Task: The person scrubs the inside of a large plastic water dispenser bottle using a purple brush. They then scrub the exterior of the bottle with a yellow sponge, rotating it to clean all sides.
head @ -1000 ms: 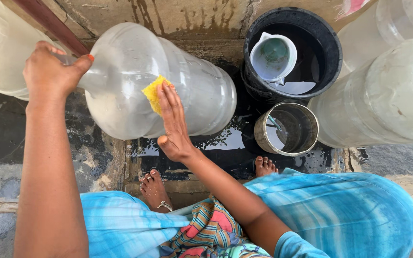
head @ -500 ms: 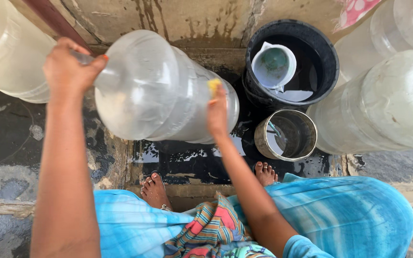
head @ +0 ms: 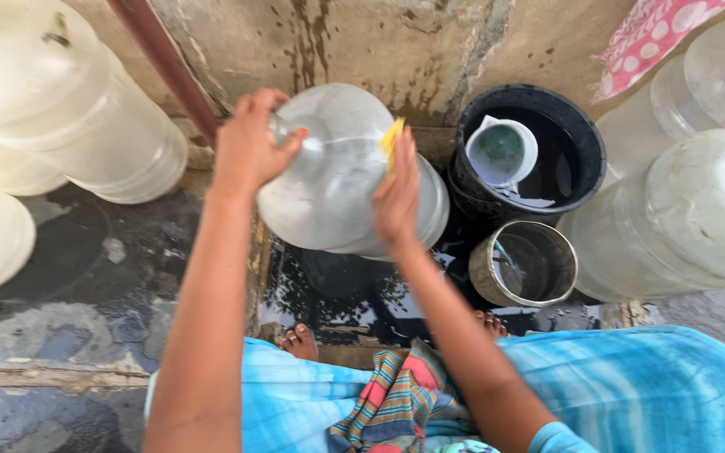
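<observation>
A large clear plastic water jug is held tilted above the wet ground, neck toward the left. My left hand grips the jug's neck. My right hand presses a yellow sponge flat against the jug's side. My bare feet rest on the wet floor below.
A black bucket with water and a pale plastic mug stands right of the jug; a metal pot sits in front of it. More clear jugs lie at the left and right. A stained wall is behind.
The jug has turned and shifted right with my left hand on its neck. My right hand with the sponge slid across the jug's side, from its lower middle toward the right and up.
</observation>
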